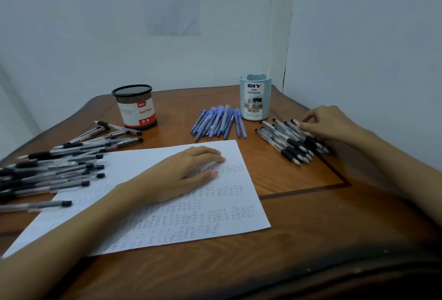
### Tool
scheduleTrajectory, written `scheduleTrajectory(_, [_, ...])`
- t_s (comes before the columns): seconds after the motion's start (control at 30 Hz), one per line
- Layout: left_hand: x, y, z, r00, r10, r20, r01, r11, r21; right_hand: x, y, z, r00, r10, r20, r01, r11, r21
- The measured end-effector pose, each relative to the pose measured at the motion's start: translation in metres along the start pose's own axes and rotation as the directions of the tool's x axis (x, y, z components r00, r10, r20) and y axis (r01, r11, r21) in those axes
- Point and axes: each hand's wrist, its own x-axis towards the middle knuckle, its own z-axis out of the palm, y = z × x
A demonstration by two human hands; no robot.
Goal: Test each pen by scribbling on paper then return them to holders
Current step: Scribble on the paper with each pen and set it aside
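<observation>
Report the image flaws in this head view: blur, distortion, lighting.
Head view: wide-angle bowing curves the table edges and wall corner; light is soft, dim and bluish, with faint shadows; the sheet on the wall is too blurred to read; ghosting smears the fingertips of the left hand on the paper.

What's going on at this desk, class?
A person is testing pens. The left hand lies flat on the scribbled paper. The right hand reaches into the pile of clear pens beside the blue organizer; whether it grips one yet is unclear. Blue pens lie in the middle, capped pens on the left near the mesh holder. No pen sticks out of either holder.
</observation>
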Motion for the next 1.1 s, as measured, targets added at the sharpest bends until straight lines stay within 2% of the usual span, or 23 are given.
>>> scheduleTrajectory(0.27, [-0.003,-0.001,-0.004,0.998,0.024,-0.053,-0.021,0.999,0.045,0.002,0.004,0.003,0.999,0.035,-0.019,-0.036,0.998,-0.052])
scheduleTrajectory(0.47, [-0.005,-0.004,-0.018,0.988,0.049,-0.149,-0.026,0.988,0.151,-0.006,-0.008,0.003,0.984,0.005,-0.178,-0.018,0.997,-0.071])
scheduleTrajectory(0.57, [-0.011,-0.009,-0.030,0.984,0.064,-0.165,-0.025,0.973,0.231,-0.012,-0.028,0.005,0.975,-0.066,-0.214,0.055,0.997,-0.057])
scheduleTrajectory(0.7, [-0.036,-0.022,-0.049,0.972,0.022,-0.233,0.044,0.961,0.274,-0.023,-0.079,0.011,0.957,-0.249,-0.148,0.246,0.968,-0.041])
scheduleTrajectory(0.87, [-0.090,-0.041,-0.074,0.947,-0.145,-0.286,0.232,0.926,0.297,-0.035,-0.166,0.027,0.872,-0.487,-0.048,0.490,0.867,0.089])
scheduleTrajectory(1.1, [-0.180,-0.065,-0.090,0.847,-0.373,-0.378,0.482,0.840,0.251,-0.066,-0.282,0.061,0.659,-0.751,0.039,0.730,0.651,0.209])
